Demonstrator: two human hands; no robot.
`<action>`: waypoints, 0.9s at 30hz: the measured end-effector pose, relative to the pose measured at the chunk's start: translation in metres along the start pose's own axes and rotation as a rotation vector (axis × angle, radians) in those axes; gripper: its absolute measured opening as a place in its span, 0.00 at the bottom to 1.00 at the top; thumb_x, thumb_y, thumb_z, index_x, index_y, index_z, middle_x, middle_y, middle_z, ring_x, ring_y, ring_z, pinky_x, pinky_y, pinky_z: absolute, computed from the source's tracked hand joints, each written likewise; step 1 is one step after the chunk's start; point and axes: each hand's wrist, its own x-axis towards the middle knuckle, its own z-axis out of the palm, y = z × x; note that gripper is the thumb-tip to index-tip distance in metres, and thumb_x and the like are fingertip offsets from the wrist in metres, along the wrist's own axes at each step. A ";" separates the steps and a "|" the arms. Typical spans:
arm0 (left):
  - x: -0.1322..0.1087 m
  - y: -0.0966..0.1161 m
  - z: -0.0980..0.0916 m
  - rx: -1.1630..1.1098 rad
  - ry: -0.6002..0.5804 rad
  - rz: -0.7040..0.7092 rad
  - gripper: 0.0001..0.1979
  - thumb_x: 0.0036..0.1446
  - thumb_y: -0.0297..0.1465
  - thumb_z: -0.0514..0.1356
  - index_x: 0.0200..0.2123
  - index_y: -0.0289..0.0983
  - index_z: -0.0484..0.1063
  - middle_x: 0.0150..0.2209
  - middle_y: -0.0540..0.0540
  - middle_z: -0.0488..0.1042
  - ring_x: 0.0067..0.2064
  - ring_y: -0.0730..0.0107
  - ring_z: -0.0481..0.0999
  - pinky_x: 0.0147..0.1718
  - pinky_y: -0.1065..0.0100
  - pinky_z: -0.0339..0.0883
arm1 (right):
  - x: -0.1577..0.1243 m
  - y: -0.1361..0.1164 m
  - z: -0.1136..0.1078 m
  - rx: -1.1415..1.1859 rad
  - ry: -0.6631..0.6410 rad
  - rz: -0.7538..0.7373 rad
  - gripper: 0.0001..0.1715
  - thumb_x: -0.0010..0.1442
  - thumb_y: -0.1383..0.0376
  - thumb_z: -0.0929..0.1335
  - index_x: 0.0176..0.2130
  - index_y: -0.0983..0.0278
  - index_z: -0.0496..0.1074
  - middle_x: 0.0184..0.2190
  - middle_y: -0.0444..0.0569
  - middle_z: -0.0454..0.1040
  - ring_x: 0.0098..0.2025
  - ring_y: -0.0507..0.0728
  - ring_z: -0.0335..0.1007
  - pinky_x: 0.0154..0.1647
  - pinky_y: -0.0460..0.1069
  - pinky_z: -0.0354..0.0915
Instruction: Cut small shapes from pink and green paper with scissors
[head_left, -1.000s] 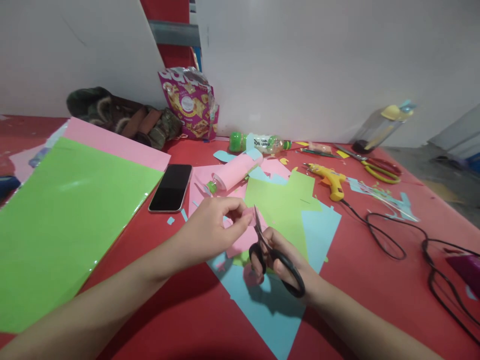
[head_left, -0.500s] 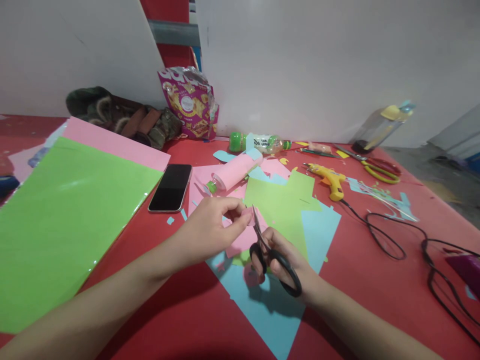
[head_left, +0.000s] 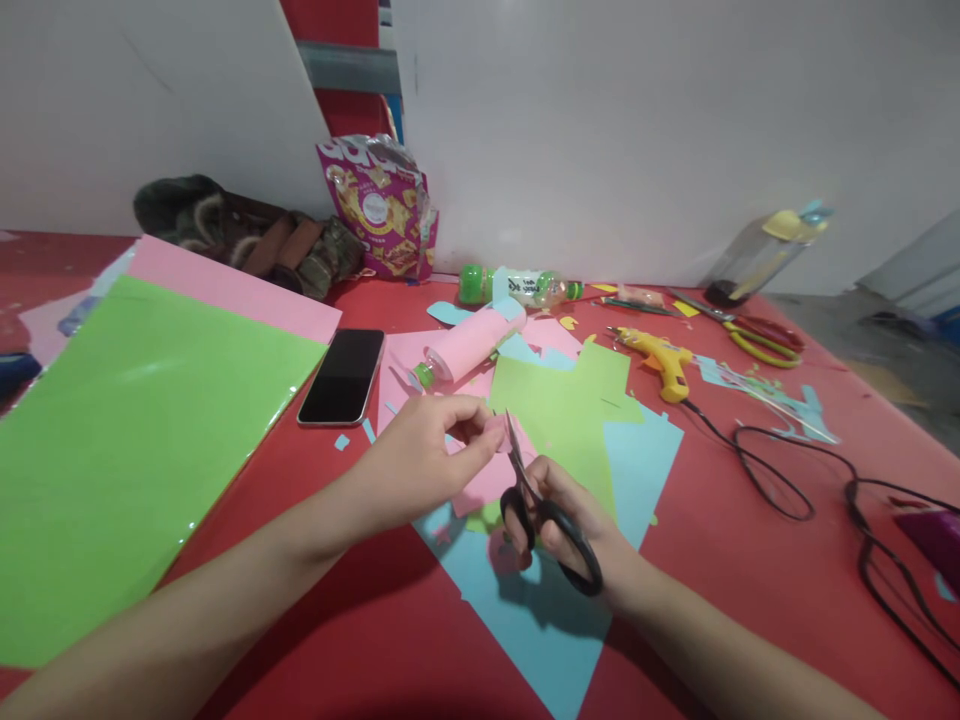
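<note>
The two hands are hovering close together at the middle of the scene, the left hand pressing thumb against fingers and the right hand curling its fingers through a pair of handle loops. Below, the red tabletop is carrying a big bright green sheet at the left. A blue sheet is reaching toward the near edge, partly lying under light green paper. Just beyond the left hand, a pink-wrapped bottle is lying on its side. The black-handled scissors are sitting in the right hand, their long axis running from near right to far left, blades seemingly parting slightly. The small pink scrap is resting in the left hand's pinch, right by the blades, lying far and left of the right hand; the left hand is touching it. Whether the blades are biting is not showing.
</note>
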 end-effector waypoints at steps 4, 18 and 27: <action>0.001 0.001 0.001 -0.071 -0.001 -0.006 0.12 0.52 0.31 0.50 0.19 0.35 0.60 0.20 0.53 0.64 0.25 0.77 0.64 0.26 0.75 0.60 | 0.000 0.000 0.001 0.002 -0.001 -0.004 0.23 0.49 0.50 0.65 0.29 0.61 0.50 0.20 0.38 0.58 0.21 0.47 0.58 0.22 0.45 0.54; -0.002 0.003 0.003 -0.168 -0.021 -0.058 0.10 0.51 0.31 0.51 0.20 0.34 0.61 0.21 0.53 0.64 0.25 0.77 0.63 0.26 0.75 0.59 | 0.000 0.000 0.001 0.000 -0.016 -0.029 0.23 0.49 0.49 0.64 0.29 0.61 0.50 0.20 0.39 0.58 0.22 0.48 0.57 0.24 0.46 0.55; 0.000 0.002 0.003 -0.180 -0.036 -0.052 0.11 0.52 0.31 0.52 0.20 0.34 0.61 0.20 0.53 0.62 0.25 0.78 0.62 0.26 0.76 0.57 | -0.001 0.000 -0.001 0.017 -0.008 -0.012 0.23 0.48 0.49 0.65 0.29 0.62 0.51 0.21 0.39 0.59 0.22 0.48 0.57 0.24 0.46 0.55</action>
